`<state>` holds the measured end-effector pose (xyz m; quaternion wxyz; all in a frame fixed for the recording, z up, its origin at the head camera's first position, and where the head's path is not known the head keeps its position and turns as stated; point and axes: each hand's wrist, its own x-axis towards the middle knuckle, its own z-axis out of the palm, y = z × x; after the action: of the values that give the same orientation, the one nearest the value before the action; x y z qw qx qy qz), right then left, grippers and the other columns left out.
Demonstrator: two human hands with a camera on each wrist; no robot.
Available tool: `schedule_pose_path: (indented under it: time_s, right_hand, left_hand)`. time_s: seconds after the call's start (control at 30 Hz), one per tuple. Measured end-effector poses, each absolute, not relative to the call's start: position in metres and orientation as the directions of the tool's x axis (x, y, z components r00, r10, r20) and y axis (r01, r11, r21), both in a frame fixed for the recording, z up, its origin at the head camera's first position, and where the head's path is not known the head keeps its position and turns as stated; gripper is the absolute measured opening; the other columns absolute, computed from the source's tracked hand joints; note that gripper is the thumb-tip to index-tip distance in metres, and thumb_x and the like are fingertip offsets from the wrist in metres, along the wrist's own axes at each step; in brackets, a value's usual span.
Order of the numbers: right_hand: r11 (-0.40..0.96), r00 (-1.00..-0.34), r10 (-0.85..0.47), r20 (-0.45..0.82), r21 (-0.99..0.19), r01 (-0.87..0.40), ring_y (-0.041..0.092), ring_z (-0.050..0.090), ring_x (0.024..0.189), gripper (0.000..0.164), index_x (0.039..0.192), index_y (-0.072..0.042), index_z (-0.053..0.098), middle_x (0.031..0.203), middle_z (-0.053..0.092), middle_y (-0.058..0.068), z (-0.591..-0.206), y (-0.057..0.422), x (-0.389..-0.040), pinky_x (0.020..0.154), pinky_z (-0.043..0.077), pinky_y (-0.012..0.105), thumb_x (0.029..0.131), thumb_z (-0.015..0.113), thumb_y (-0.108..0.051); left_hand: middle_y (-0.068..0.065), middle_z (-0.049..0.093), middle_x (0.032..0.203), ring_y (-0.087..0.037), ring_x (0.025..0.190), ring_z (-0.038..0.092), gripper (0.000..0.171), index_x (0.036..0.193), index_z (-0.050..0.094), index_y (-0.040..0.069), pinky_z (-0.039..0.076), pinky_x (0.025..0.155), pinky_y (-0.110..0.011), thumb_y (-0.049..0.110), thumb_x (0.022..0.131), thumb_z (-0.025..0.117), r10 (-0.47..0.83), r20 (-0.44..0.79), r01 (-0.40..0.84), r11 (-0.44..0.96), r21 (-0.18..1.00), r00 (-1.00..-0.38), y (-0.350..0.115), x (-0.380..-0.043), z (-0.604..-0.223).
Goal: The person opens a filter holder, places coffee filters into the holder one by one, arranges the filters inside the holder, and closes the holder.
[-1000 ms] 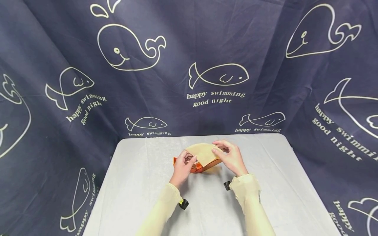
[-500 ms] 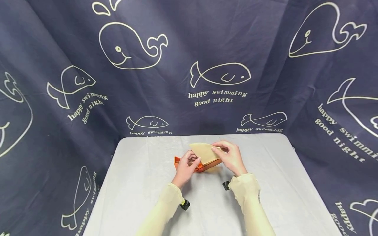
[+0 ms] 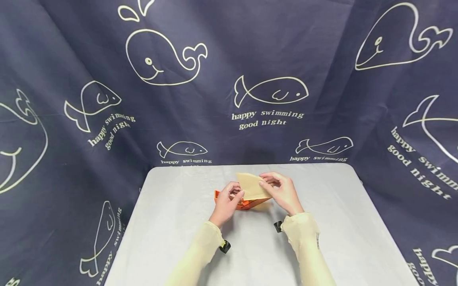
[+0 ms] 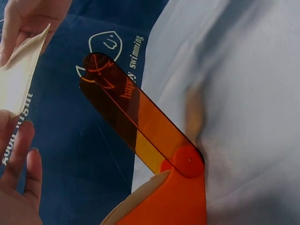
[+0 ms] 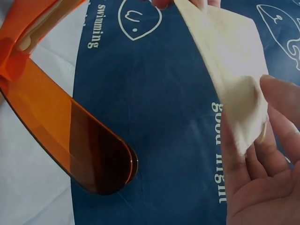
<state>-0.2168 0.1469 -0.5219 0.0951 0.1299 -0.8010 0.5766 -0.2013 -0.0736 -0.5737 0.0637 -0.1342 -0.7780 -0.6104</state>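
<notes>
A tan paper coffee filter [image 3: 252, 186] with a crimped seam is held up between both hands. My left hand [image 3: 227, 200] pinches its lower left corner between thumb and fingers. At its right side, my right hand [image 3: 282, 192] grips it, thumb on the near face and fingers behind, as the right wrist view shows. Just below and in front of the filter is an orange holder [image 4: 173, 201] with its translucent amber lid [image 4: 145, 122] swung out at the hinge. More tan paper [image 4: 136, 199] shows inside the holder. In the head view, the left hand hides part of the holder.
A pale grey cloth covers the table [image 3: 171, 222]. Behind it and at the sides hangs a dark blue curtain [image 3: 214, 99] with whale and fish drawings. Black wrist devices [image 3: 225, 246] sit below the sleeves.
The filter has turned and shows a narrower face than a second ago. My left hand has shifted slightly right with its edge. The right hand keeps its grip, and the head view has panned a little.
</notes>
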Motion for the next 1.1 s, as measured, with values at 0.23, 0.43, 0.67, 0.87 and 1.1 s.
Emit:
schedule_pose_path:
  time_s: [0.23, 0.43, 0.67, 0.87, 1.1]
  right_hand:
    - [0.334, -0.937, -0.098, 0.336, -0.876, -0.349, 0.004, 0.070, 0.079, 0.014, 0.103, -0.007, 0.079, 0.092, 0.079, 0.007, -0.522, 0.147, -0.218, 0.076, 0.054, 0.017, 0.090, 0.079, -0.013]
    - [0.321, -0.936, -0.086, 0.342, -0.879, -0.351, 0.005, 0.070, 0.078, 0.013, 0.101, -0.004, 0.078, 0.091, 0.078, 0.011, -0.519, 0.146, -0.216, 0.076, 0.053, 0.016, 0.090, 0.080, -0.010]
    - [0.355, -0.934, -0.116, 0.337, -0.864, -0.356, 0.007, 0.068, 0.078, 0.011, 0.100, -0.007, 0.079, 0.090, 0.078, 0.008, -0.523, 0.150, -0.216, 0.074, 0.053, 0.019, 0.090, 0.080, -0.011]
    - [0.416, -0.921, -0.166, 0.353, -0.821, -0.390, 0.009, 0.067, 0.079, 0.009, 0.096, -0.011, 0.080, 0.093, 0.077, 0.002, -0.522, 0.151, -0.217, 0.071, 0.054, 0.021, 0.088, 0.080, -0.007]
    - [0.431, -0.910, -0.154, 0.386, -0.802, -0.413, 0.009, 0.068, 0.082, 0.011, 0.097, -0.012, 0.079, 0.092, 0.078, 0.001, -0.523, 0.151, -0.221, 0.076, 0.056, 0.023, 0.089, 0.079, -0.006]
  left_hand:
    - [-0.007, 0.071, 0.102, -0.012, 0.092, 0.065, 0.016, 0.113, 0.066, 0.011, 0.055, 0.078, -0.025, 0.021, 0.101, 0.067, 0.142, 0.262, 0.291, 0.253, 0.923, -0.955, -0.072, -0.200, -0.571]
    - [-0.005, 0.072, 0.101, -0.013, 0.093, 0.063, 0.014, 0.113, 0.067, 0.014, 0.053, 0.076, -0.024, 0.016, 0.100, 0.069, 0.090, 0.262, 0.276, 0.248, 0.929, -0.961, -0.071, -0.200, -0.567]
    - [-0.013, 0.073, 0.098, -0.016, 0.091, 0.062, 0.013, 0.112, 0.067, 0.005, 0.050, 0.076, -0.024, 0.004, 0.098, 0.066, 0.059, 0.277, 0.283, 0.252, 0.925, -0.959, -0.066, -0.188, -0.541]
    - [-0.010, 0.073, 0.099, -0.017, 0.093, 0.062, 0.015, 0.113, 0.067, 0.008, 0.048, 0.076, -0.024, 0.006, 0.098, 0.067, 0.070, 0.286, 0.294, 0.288, 0.911, -0.956, -0.072, -0.198, -0.560]
    - [-0.004, 0.075, 0.112, -0.021, 0.109, 0.062, 0.032, 0.121, 0.068, 0.015, 0.047, 0.080, -0.031, -0.001, 0.097, 0.056, 0.050, 0.334, 0.335, 0.246, 0.909, -0.941, -0.098, -0.208, -0.568]
